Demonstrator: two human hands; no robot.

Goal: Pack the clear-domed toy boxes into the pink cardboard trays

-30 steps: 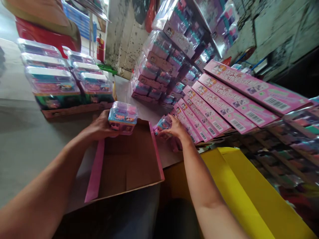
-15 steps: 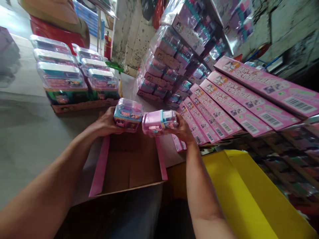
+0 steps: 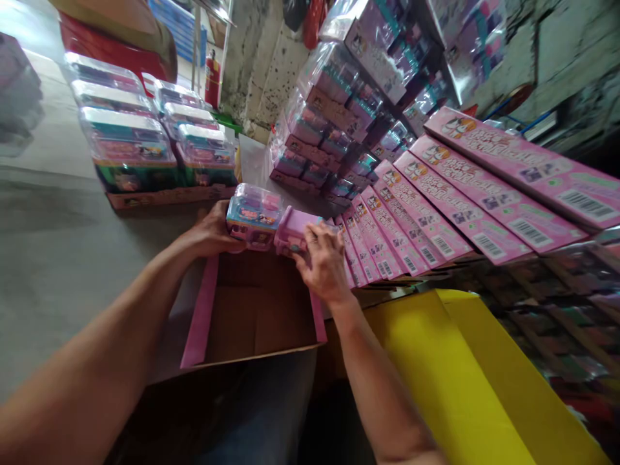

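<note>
Above the far end of an open pink cardboard tray [image 3: 196, 323], two clear-plastic toy packs are held side by side. My left hand [image 3: 213, 231] grips the left toy pack [image 3: 254, 216], which has a blue and pink printed band. The pink toy pack [image 3: 292, 227] on the right touches it and is tilted. My right hand [image 3: 322, 255] is closed over that pack's right end, fingers on its top and thumb below. The bare brown bottom of the tray shows below both packs.
A filled tray of toy packs [image 3: 130, 148] stands at the left on the grey table [image 3: 48, 258]. Pink boxes [image 3: 431, 213] lean in a row on the right, near a yellow carton [image 3: 436, 361]. Wrapped packs [image 3: 339, 103] are stacked behind. A person [image 3: 121, 26] is at the upper left.
My right hand has shifted left and its grip has moved from the pack's end to over its top. The right pack has turned and tilted. My left hand still holds its pack.
</note>
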